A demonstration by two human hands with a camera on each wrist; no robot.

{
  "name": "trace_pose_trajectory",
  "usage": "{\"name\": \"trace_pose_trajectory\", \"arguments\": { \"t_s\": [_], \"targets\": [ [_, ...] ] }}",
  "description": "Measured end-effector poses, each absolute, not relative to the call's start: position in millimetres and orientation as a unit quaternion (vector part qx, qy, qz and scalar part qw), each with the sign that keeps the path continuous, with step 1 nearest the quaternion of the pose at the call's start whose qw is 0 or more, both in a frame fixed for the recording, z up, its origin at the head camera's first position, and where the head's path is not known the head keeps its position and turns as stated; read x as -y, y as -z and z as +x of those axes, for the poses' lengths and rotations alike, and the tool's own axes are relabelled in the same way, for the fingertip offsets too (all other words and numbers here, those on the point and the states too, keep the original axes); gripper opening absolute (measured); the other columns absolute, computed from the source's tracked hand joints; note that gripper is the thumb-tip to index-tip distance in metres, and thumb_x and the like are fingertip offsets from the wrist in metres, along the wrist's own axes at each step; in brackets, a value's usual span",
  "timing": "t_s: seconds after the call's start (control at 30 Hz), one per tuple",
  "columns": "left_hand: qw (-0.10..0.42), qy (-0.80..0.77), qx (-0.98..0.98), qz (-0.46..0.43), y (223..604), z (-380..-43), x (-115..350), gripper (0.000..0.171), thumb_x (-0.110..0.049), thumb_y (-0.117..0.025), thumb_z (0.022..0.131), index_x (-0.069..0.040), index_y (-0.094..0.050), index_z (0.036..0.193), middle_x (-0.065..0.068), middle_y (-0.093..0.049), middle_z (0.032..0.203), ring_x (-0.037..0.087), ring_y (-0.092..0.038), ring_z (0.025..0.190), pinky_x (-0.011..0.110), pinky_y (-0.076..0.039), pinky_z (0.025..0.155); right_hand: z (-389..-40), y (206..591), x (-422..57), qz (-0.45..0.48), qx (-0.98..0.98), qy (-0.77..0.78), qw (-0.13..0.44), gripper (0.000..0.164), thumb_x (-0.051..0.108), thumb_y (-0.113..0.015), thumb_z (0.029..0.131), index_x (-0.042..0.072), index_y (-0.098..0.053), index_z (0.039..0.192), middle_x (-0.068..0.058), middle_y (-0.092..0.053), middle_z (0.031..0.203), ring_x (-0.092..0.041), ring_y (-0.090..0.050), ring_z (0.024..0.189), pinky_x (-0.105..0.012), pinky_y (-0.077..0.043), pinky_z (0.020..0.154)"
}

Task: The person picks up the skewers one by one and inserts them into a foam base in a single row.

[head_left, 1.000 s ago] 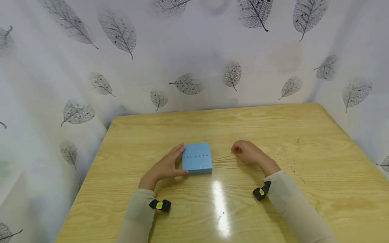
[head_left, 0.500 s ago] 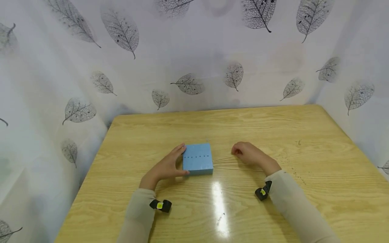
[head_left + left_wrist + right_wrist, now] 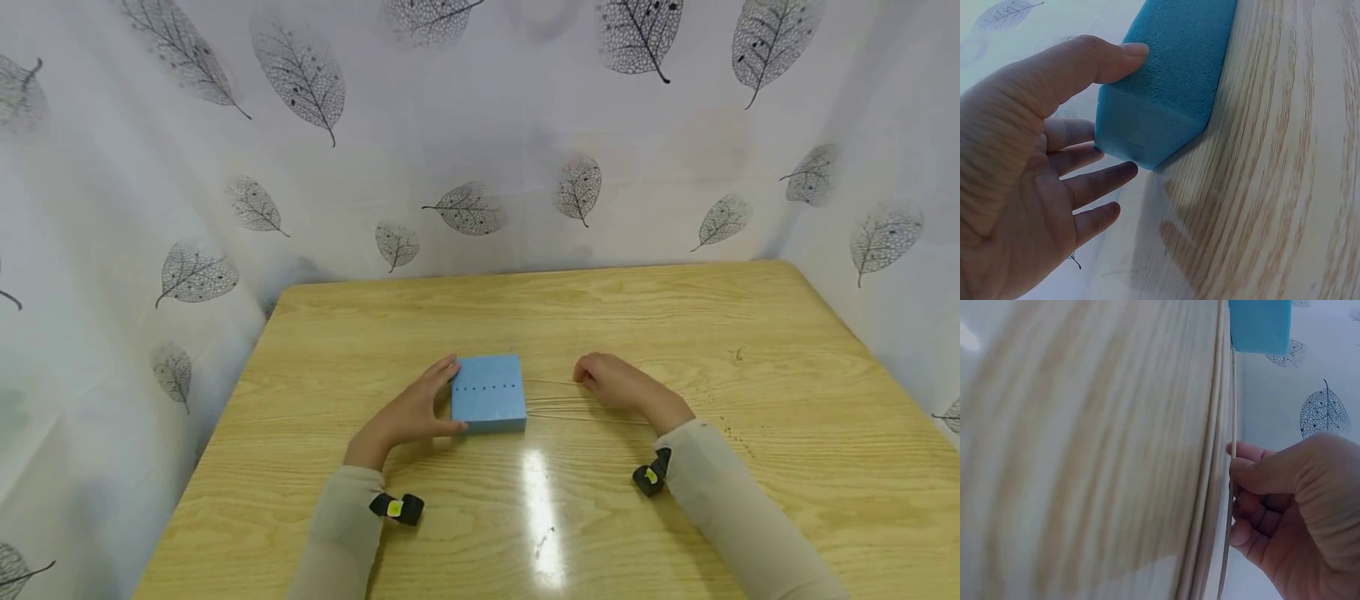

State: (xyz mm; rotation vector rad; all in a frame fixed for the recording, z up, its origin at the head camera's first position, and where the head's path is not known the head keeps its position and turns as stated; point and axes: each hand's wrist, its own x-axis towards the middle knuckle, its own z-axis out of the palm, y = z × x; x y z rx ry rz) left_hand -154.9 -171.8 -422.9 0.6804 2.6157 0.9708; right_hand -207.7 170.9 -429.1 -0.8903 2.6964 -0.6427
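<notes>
A blue foam block [image 3: 487, 398] with a row of small dark holes across its top lies on the table. My left hand [image 3: 411, 407] holds its left end, thumb on the near side and fingertips at the far corner. In the left wrist view, the thumb presses the foam block [image 3: 1172, 56] while the lower fingers spread loosely. Several thin sticks [image 3: 555, 408] lie side by side to the right of the block. My right hand [image 3: 617, 382] pinches one thin stick [image 3: 1234, 406] between thumb and forefinger, its other fingers curled. That stick runs toward the block's right side.
The wooden table [image 3: 360, 325] extends around both hands, with a bright light reflection [image 3: 543, 517] near the front. Small dark marks [image 3: 735, 429] dot the surface at right. A white curtain [image 3: 510, 108] printed with leaves hangs behind the table's far edge.
The pinched stick has swung from a slant to nearly parallel with the others, with a wider gap from them. My right hand has shifted very slightly; the left hand and block stay put.
</notes>
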Motion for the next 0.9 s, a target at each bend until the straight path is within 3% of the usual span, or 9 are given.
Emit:
{"name": "trace_pose_trajectory", "arguments": {
  "t_s": [0.17, 0.43, 0.9],
  "targets": [
    [0.135, -0.342, -0.900, 0.234, 422.3, -154.1, 171.6, 0.096, -0.030, -0.078, 0.078, -0.002, -0.020, 0.150, 0.012, -0.012, 0.158, 0.029, -0.014, 0.143, 0.049, -0.022, 0.113, -208.1, 423.6, -177.2, -0.299, -0.928, 0.200, 0.099, 0.015, -0.003, -0.052, 0.092, -0.003, -0.065, 0.100, -0.014, -0.063, 0.099, -0.033, -0.059, 0.097, -0.045, -0.050, 0.084],
    [0.130, -0.335, -0.903, 0.235, 425.9, -155.9, 172.7, 0.096, -0.030, -0.078, 0.078, -0.003, -0.020, 0.150, 0.012, -0.012, 0.158, 0.028, -0.014, 0.143, 0.048, -0.023, 0.113, -213.2, 414.4, -185.1, -0.258, -0.939, 0.215, 0.077, 0.013, 0.001, -0.051, 0.095, -0.004, -0.062, 0.099, -0.015, -0.061, 0.098, -0.029, -0.058, 0.093, -0.044, -0.050, 0.081],
    [0.123, -0.335, -0.903, 0.237, 426.1, -155.5, 173.3, 0.096, -0.031, -0.078, 0.078, -0.002, -0.021, 0.150, 0.012, -0.013, 0.157, 0.028, -0.014, 0.143, 0.048, -0.022, 0.113, -212.5, 393.5, -170.7, -0.276, -0.913, 0.291, -0.074, 0.006, 0.004, -0.052, 0.096, 0.000, -0.053, 0.093, -0.005, -0.051, 0.075, -0.014, -0.044, 0.063, -0.031, -0.041, 0.058]
  ]
}}
